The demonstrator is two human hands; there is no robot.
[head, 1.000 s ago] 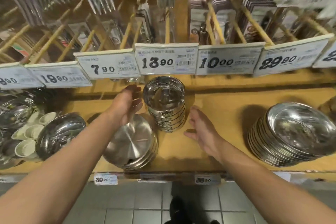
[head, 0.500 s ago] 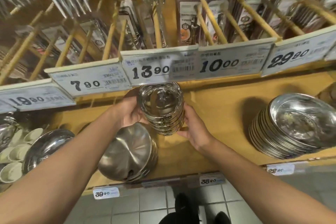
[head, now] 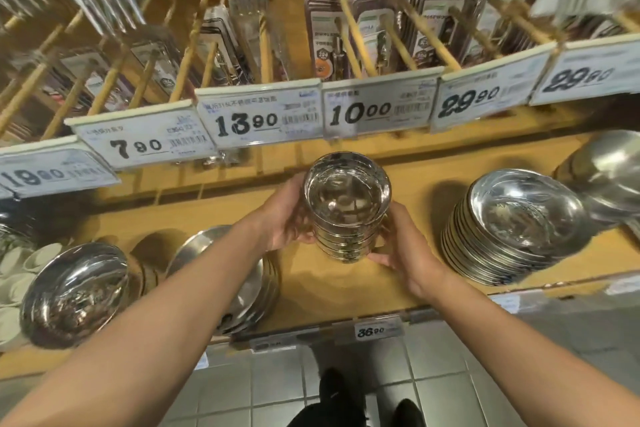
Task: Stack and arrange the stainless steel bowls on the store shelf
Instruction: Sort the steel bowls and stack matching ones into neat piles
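A stack of small stainless steel bowls (head: pixel 347 204) is at the middle of the wooden shelf (head: pixel 339 291), under the 13.90 and 10.00 price tags. My left hand (head: pixel 285 215) grips its left side and my right hand (head: pixel 401 246) grips its right side and lower edge. Whether the stack touches the shelf I cannot tell. A stack of wide shallow steel bowls (head: pixel 516 225) sits to the right. A pile of upturned steel bowls (head: pixel 249 281) lies to the left, partly hidden by my left forearm.
A large steel bowl (head: pixel 76 291) leans at the left next to small white cups (head: pixel 20 274). Another steel bowl (head: pixel 609 170) is at the far right. Price tags (head: pixel 259 114) line the upper shelf of packaged utensils. Grey tiled floor lies below.
Both hands closed round the small bowl stack from either side. The stack with my hands now appears further right along the shelf, closer to the wide bowls; the camera also shifted.
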